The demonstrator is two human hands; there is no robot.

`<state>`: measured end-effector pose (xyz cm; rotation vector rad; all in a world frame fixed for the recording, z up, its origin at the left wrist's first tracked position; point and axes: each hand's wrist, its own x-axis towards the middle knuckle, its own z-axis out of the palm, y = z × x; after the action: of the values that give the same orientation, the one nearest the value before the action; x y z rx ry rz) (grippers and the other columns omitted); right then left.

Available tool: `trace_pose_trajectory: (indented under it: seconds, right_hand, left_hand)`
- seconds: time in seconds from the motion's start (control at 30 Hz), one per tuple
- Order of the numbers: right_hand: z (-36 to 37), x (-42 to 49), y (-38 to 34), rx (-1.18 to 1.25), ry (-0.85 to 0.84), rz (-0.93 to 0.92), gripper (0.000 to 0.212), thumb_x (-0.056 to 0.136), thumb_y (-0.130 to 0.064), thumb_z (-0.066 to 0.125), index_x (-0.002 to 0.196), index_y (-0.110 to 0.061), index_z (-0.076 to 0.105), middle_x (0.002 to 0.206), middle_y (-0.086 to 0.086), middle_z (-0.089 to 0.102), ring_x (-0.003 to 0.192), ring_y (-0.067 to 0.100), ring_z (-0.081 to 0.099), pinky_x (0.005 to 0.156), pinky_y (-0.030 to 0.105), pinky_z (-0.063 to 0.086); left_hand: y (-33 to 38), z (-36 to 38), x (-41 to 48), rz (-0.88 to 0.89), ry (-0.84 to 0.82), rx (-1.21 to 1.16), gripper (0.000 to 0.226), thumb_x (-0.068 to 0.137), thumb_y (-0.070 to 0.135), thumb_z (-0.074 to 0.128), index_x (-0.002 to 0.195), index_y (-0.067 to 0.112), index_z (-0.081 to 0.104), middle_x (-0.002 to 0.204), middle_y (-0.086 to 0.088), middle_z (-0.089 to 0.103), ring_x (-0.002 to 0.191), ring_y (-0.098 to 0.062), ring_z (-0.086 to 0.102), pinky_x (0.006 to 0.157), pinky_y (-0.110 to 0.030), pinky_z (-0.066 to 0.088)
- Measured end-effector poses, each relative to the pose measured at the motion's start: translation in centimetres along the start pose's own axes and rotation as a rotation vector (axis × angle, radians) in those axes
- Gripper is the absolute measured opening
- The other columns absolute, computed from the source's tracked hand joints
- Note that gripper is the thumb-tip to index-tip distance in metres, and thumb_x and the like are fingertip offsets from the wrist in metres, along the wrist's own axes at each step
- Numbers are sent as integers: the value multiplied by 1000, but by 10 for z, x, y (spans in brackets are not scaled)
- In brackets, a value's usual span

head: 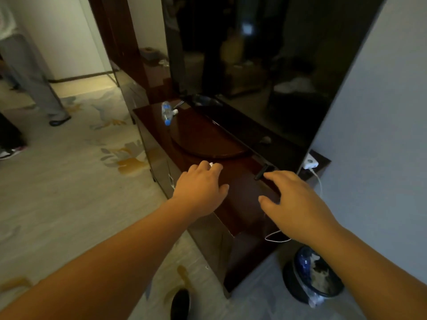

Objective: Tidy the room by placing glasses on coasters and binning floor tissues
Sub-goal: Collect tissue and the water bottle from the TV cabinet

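My left hand (pixel 203 188) hovers palm down over the front part of a dark glossy TV cabinet (pixel 240 204), fingers spread a little. A small white speck (pixel 211 163) shows at its fingertips; I cannot tell what it is. My right hand (pixel 291 199) reaches over the cabinet's right end, fingers apart and holding nothing. A round black bin (pixel 298 289) with a clear liner and crumpled tissues inside stands on the floor at the lower right. I see no glass or coaster clearly.
A large dark TV (pixel 265 65) fills the cabinet's back. A water bottle (pixel 166 112) stands at its far end. A white charger (pixel 310 162) with a cable sits by the wall. A person's legs (pixel 34 84) stand on the patterned carpet at upper left.
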<state>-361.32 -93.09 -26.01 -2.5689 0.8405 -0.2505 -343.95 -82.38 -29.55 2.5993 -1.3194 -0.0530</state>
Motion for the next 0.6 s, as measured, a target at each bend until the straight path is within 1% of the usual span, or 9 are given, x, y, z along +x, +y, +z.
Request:
trace_pose_trajectory:
  seconds: [0.13, 0.23, 0.3, 0.47, 0.53, 0.6]
  right_hand:
    - [56, 81, -7, 18, -45, 99, 59, 90, -41, 56, 143, -26, 36, 147, -5, 36, 133, 17, 37, 105, 38, 40]
    - [88, 136, -13, 35, -116, 176, 58, 91, -40, 56, 143, -27, 35, 149, -6, 33, 135, 15, 33, 106, 33, 37]
    - [104, 165, -15, 31, -122, 208, 58, 91, -40, 55, 143, -27, 36, 149, -6, 34, 136, 14, 33, 106, 32, 37]
    - [130, 209, -16, 23, -167, 304, 56, 91, -40, 55, 142, -29, 36, 149, -10, 34, 136, 11, 33, 105, 31, 39]
    - [136, 218, -15, 16, -175, 322, 55, 91, -41, 54, 142, -30, 36, 149, -11, 33, 136, 10, 32, 105, 29, 37]
    - [139, 224, -13, 3, -175, 333, 55, 91, -42, 53, 142, -31, 35, 149, -12, 32, 136, 9, 32, 104, 28, 36]
  left_hand:
    - [-68, 54, 82, -9, -139, -34, 58, 90, 50, 45, 141, 27, 31, 131, -6, 47, 118, -32, 48, 94, -46, 45]
    - [-103, 91, 133, 6, -262, -55, 56, 89, 49, 46, 139, 28, 31, 129, -6, 46, 116, -33, 49, 92, -46, 46]
    - [-119, 114, 163, 48, -317, -55, 56, 89, 47, 46, 139, 28, 31, 131, -5, 43, 115, -32, 49, 88, -44, 47]
    - [-135, 160, 220, 109, -376, -62, 59, 92, 39, 48, 145, 30, 23, 142, -7, 31, 116, -32, 48, 83, -42, 48]
    - [-133, 177, 232, 133, -409, -61, 55, 93, 32, 49, 143, 30, 26, 142, -7, 29, 116, -32, 46, 81, -41, 48]
    - [-131, 188, 243, 166, -416, -75, 44, 93, 20, 51, 135, 23, 38, 132, -8, 35, 111, -31, 48, 78, -39, 49]
